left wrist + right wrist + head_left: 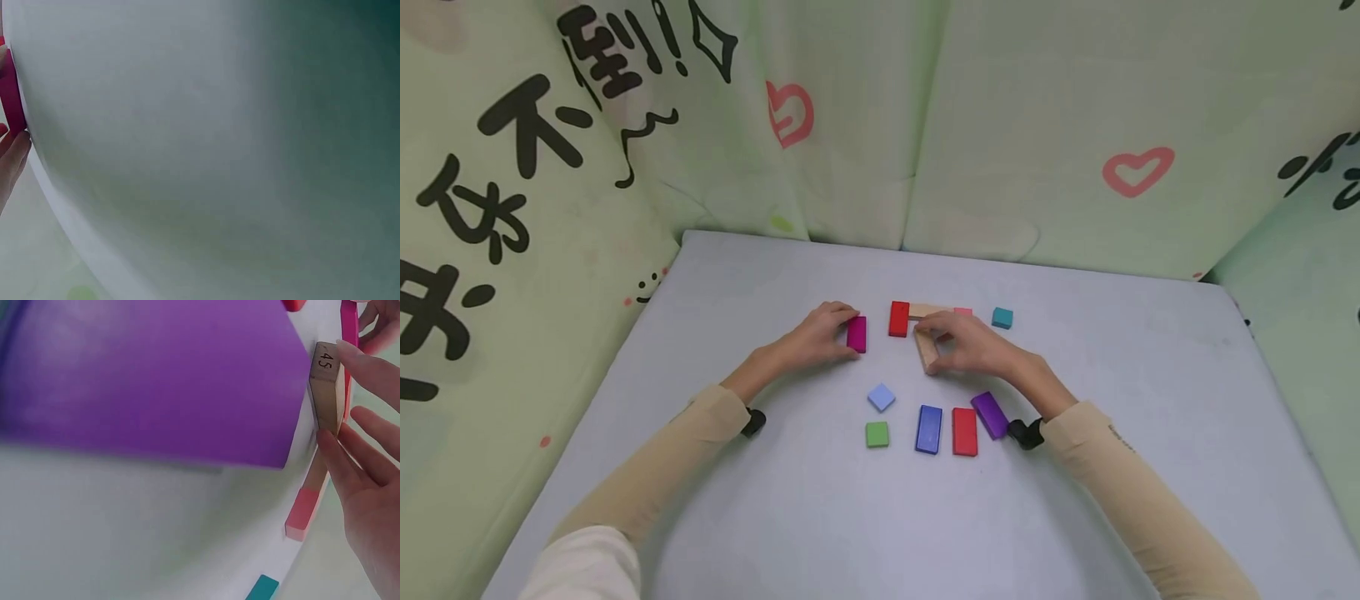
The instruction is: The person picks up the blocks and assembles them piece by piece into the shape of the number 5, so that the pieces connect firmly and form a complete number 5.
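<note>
My left hand (826, 335) pinches a magenta block (857, 334) between thumb and fingers on the table; in the left wrist view only part of that block (12, 94) shows at the left edge. To its right, my right hand (973, 343) grips a plain wooden block (927, 353) by its two ends. The right wrist view shows the number 45 on an end of this wooden block (326, 394). Just behind it lie a red block (898, 319), another wooden block (928, 311) touching it, and a pink block (962, 312) partly hidden by my right hand.
A teal block (1002, 317) lies right of the pink one. Nearer me are a light blue block (882, 397), a green block (877, 434), a blue block (928, 429), a red block (965, 432) and a purple block (990, 415) close to the right wrist camera. Curtains (1000, 125) surround the table.
</note>
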Available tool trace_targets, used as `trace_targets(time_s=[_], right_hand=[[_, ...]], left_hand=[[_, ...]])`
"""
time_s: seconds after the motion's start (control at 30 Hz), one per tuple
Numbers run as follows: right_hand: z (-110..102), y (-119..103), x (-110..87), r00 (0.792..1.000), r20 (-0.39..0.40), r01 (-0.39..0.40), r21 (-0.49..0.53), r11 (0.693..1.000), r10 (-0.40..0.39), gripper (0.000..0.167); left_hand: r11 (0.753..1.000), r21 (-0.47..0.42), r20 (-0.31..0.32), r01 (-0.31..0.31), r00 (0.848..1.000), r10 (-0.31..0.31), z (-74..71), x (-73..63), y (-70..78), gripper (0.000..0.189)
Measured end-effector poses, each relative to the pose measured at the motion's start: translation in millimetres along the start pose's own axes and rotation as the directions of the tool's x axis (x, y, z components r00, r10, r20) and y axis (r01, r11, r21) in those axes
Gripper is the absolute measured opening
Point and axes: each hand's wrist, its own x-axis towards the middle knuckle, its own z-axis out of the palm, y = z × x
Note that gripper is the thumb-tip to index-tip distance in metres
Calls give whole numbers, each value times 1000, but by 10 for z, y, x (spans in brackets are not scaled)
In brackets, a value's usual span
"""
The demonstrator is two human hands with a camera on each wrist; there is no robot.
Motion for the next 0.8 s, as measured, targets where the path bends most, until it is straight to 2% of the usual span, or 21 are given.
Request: trace_targets(time_s=[0.13,0.3,0.43,0.53,0.8], right_hand=[[35,-27,6,999,-13,-40,-8,999,40,67],[77,-86,43,988,-53,-147,-27,989,145,72],[96,-138,67,979,-42,-202,-46,978,200,67],[96,-169,71,979,-37,-204,-54,977,203,58],[73,-198,27,990,-41,-139,-102,985,135,34]], left_hand=[[1000,4,-1,-3,1000,3,16,-3,-12,64],[1000,5,-13,-13,1000,13,30,9,-11,61],[1000,11,-11,-12,1000,12,35,18,7,61],[1000,9,-1,-3,1000,3,32,18,20,61],[1000,8,-2,4,1000,-4,24,2,42,59]])
